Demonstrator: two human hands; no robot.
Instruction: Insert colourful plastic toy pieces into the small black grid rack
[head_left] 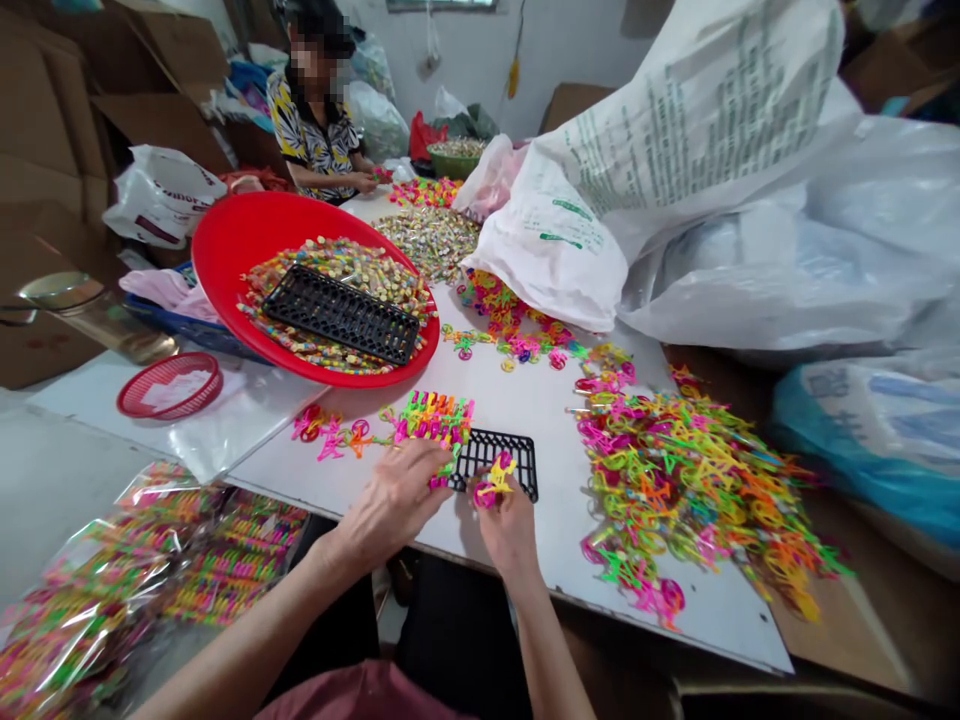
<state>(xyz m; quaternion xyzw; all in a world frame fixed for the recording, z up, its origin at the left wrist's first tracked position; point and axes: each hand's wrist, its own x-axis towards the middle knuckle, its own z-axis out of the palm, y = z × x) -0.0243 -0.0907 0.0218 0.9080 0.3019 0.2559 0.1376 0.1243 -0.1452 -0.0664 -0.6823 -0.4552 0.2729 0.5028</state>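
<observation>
My left hand [394,500] rests at the left end of a small black grid tray [501,462] on the white table [525,400], its fingertips on a pink toy piece beside a standing row of bright plastic toys [435,415]. My right hand [508,525] pinches a yellow and pink plastic toy [496,475] over the tray's front edge. A big loose heap of the same colourful toys [690,490] lies to the right of the tray.
A red basin [232,235] holds wrapped candies and a longer black grid tray [341,313]. Large white sacks [712,170] crowd the right. Another person [315,120] sits at the far end. Sealed toy packets [135,590] lie at lower left beside a small red basket [169,385].
</observation>
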